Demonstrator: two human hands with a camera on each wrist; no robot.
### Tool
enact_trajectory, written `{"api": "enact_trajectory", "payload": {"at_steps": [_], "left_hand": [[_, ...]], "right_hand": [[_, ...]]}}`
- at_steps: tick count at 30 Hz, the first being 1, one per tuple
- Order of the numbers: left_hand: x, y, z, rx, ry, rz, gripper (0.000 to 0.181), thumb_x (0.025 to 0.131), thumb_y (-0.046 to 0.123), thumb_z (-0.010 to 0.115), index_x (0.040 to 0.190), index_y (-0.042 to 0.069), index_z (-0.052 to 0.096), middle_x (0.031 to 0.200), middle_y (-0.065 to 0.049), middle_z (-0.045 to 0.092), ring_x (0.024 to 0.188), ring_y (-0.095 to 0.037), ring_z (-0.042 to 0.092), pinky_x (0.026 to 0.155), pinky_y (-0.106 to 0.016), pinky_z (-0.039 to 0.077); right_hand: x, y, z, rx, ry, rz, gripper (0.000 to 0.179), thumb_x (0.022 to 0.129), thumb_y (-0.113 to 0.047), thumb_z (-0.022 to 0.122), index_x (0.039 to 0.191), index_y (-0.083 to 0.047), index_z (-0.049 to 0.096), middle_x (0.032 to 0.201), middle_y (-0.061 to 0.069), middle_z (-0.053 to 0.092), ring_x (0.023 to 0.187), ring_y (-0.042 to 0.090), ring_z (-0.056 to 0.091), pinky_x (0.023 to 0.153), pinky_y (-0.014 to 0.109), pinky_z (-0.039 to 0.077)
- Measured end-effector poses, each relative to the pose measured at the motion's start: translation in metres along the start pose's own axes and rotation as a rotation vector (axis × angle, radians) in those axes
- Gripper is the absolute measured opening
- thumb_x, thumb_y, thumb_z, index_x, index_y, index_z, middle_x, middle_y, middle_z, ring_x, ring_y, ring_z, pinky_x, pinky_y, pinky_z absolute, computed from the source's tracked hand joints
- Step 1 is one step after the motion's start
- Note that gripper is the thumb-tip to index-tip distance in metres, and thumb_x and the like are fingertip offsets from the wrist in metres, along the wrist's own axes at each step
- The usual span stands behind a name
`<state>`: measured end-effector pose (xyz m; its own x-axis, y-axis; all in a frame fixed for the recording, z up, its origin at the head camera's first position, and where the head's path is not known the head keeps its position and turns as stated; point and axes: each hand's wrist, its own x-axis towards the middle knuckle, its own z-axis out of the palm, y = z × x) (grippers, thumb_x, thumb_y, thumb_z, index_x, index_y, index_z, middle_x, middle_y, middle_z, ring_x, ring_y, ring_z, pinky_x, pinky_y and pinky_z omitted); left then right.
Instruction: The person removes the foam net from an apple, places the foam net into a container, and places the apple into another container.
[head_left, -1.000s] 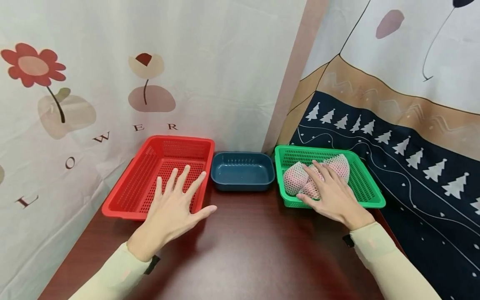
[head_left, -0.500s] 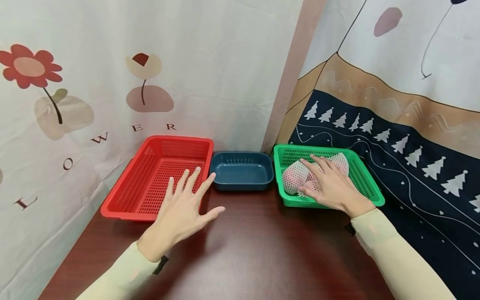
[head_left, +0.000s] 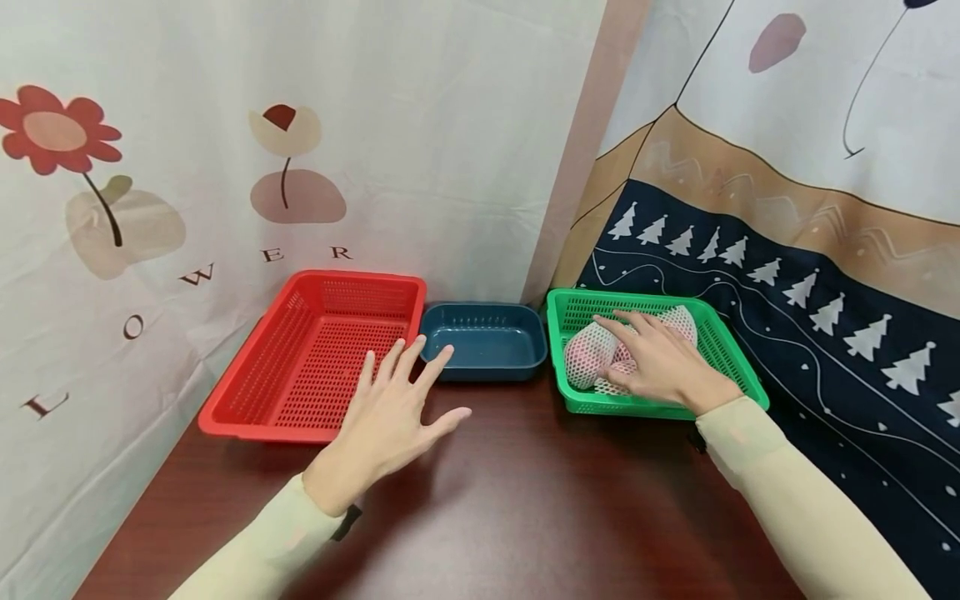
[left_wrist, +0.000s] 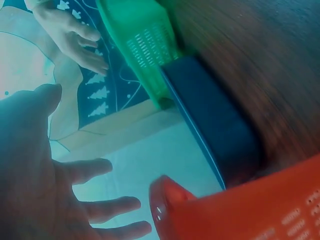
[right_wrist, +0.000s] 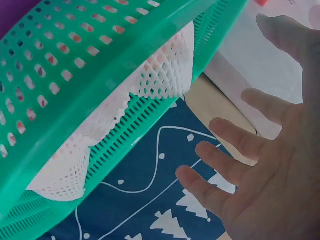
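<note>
My left hand [head_left: 390, 421] hovers with fingers spread over the table, near the right front corner of the red basket [head_left: 300, 429] and the front of the blue dish [head_left: 483, 373]. Nothing is in it. My right hand [head_left: 667, 358] is held over the green basket [head_left: 622, 406], fingers spread and holding nothing. Inside that basket lie several round pinkish fruits [head_left: 588, 357] in white foam nets; the hand hides part of them in the head view. In the right wrist view, white foam nets [right_wrist: 165, 67] show above the basket's rim, apart from the fingers.
The blue dish stands between the two baskets at the back of the dark wooden table [head_left: 510, 500]. A pale printed curtain [head_left: 450, 150] hangs right behind them. Dark blue cloth with white trees [head_left: 825, 400] borders the table's right side.
My left hand has moved right, from over the red basket toward the front of the blue dish. The right hand has shifted slightly over the fruits, its fingers staying spread.
</note>
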<state>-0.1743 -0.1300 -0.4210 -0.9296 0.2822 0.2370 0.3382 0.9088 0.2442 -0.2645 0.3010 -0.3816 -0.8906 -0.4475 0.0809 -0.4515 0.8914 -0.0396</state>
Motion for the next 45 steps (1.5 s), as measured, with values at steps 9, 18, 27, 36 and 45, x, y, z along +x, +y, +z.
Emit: {"api": "enact_trajectory", "payload": {"at_steps": [9,18,27,36,45], "left_hand": [[0.009,0.014,0.006,-0.026,0.001,0.024,0.094,0.104,0.08,0.066,0.182,0.034,0.041,0.189,-0.016,0.04,0.176,-0.049,0.034,0.142,-0.082,0.02],[0.019,0.025,0.011,-0.026,0.004,0.053,0.093,0.105,0.081,0.064,0.182,0.033,0.043,0.188,-0.016,0.042,0.176,-0.047,0.037,0.142,-0.08,0.021],[0.027,0.034,0.017,-0.039,-0.006,0.078,0.091,0.107,0.079,0.064,0.18,0.029,0.046,0.186,-0.017,0.044,0.174,-0.049,0.04,0.142,-0.079,0.026],[0.037,0.046,0.021,-0.058,-0.011,0.096,0.088,0.107,0.078,0.064,0.179,0.03,0.047,0.186,-0.015,0.045,0.174,-0.047,0.04,0.143,-0.077,0.025],[0.045,0.054,0.027,-0.059,-0.024,0.115,0.087,0.108,0.078,0.063,0.178,0.03,0.049,0.185,-0.015,0.046,0.173,-0.046,0.042,0.141,-0.076,0.03]], "right_hand": [[0.013,0.0,-0.002,-0.008,-0.065,0.003,0.082,0.107,-0.049,0.079,0.179,-0.023,0.049,0.183,0.025,0.045,0.165,0.058,0.046,0.127,0.087,0.042],[0.026,-0.001,-0.008,-0.023,-0.113,-0.01,0.083,0.107,-0.049,0.081,0.178,-0.022,0.05,0.184,0.026,0.042,0.167,0.058,0.044,0.127,0.085,0.044],[0.036,0.0,-0.011,-0.039,-0.136,-0.04,0.08,0.106,-0.045,0.082,0.176,-0.018,0.053,0.181,0.029,0.046,0.164,0.06,0.048,0.125,0.086,0.045],[0.045,0.0,-0.013,-0.038,-0.18,-0.03,0.079,0.107,-0.047,0.081,0.176,-0.021,0.053,0.182,0.028,0.045,0.165,0.06,0.046,0.129,0.084,0.042],[0.051,0.0,-0.011,-0.045,-0.21,-0.026,0.076,0.107,-0.046,0.081,0.174,-0.02,0.056,0.18,0.028,0.048,0.164,0.059,0.048,0.129,0.084,0.042]]}}
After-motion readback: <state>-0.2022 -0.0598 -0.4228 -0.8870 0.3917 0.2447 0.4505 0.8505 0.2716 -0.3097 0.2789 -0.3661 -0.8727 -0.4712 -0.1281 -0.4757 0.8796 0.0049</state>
